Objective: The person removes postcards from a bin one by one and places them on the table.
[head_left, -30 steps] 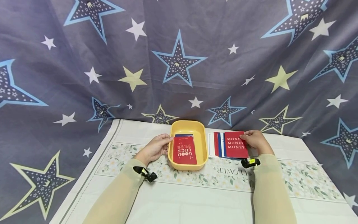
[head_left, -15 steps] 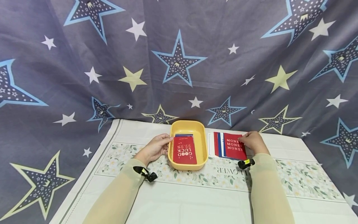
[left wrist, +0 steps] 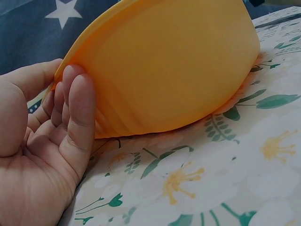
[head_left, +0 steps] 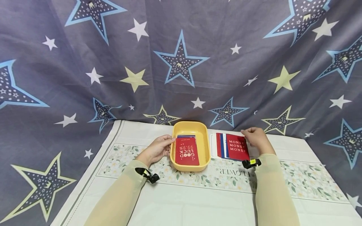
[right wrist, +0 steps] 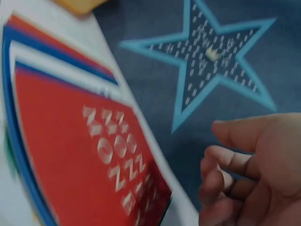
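Note:
My left hand [head_left: 156,150] pinches the left rim of a yellow plastic tray [head_left: 204,138], thumb on top and fingers against the outer wall in the left wrist view. Inside the tray lies a red card [head_left: 187,152] printed "GOOD LUCK", over a dark blue one. To the right, a fanned row of red, blue and white cards lies flat, topped by a red card [head_left: 238,150] reading "MONEY". Just beyond that card's far right corner is my right hand [head_left: 258,140], its fingers loosely bent. The right wrist view shows a gap between this hand [right wrist: 256,165] and the cards.
A white tablecloth [head_left: 203,204] with a floral band [head_left: 226,180] covers the table. Behind it hangs a dark curtain [head_left: 158,103] with stars, meeting the table's far edge. A black strap with a small device sits on each wrist.
My right hand first held the red "MONEY" card and shifted it slightly left onto the fanned row. It has since let go and moved slightly away. Left hand and tray stay put.

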The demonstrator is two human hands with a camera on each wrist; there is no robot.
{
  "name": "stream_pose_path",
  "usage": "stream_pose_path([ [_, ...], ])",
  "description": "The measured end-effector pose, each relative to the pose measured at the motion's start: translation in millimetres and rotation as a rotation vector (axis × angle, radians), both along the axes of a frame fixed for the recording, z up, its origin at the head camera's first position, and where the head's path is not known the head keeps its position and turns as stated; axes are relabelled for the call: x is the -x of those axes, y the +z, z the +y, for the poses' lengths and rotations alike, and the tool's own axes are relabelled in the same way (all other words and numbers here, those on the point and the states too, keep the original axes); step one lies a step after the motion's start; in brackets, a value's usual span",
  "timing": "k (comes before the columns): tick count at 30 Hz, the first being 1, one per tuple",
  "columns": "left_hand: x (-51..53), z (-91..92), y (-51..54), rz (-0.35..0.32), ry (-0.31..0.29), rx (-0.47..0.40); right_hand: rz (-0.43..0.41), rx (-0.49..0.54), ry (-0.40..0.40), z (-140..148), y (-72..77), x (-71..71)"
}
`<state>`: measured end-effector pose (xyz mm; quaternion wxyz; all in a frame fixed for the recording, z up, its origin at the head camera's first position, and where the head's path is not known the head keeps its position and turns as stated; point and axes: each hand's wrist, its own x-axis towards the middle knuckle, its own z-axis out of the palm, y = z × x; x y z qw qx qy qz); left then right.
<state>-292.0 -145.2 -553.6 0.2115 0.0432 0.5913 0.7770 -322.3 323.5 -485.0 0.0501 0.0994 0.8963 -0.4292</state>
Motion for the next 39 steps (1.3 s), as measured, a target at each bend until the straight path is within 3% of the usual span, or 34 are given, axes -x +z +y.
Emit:
stream_pose_path([
  [4, -0.2, 0.0, 1.1, 0.003, 0.0, -0.003, 0.047, 0.064, 0.065, -16.1, 15.3, -2.9],
  [11, -0.8, -0.9, 2.1, -0.006, 0.007, 0.004, 0.099, 0.09, 0.216, -56.4, 39.7, -10.0],
  [18, -0.4, -4.0, 2.8, -0.005, 0.016, 0.006, 0.086, 0.048, 0.399, -101.8, 48.9, -7.6],
  [24, 0.0, -3.0, -0.1, -0.008, 0.014, -0.001, 0.067, 0.002, 0.488, -141.2, 56.7, -4.2],
  [33, 0.0, -1.5, 0.5, -0.003, 0.009, 0.006, -0.065, -0.097, 0.601, -200.4, 66.3, 17.2],
  [39, 0.8, -0.5, 0.0, -0.007, 0.001, -0.002, -0.18, -0.118, 0.635, -222.9, 62.0, 24.5],
])
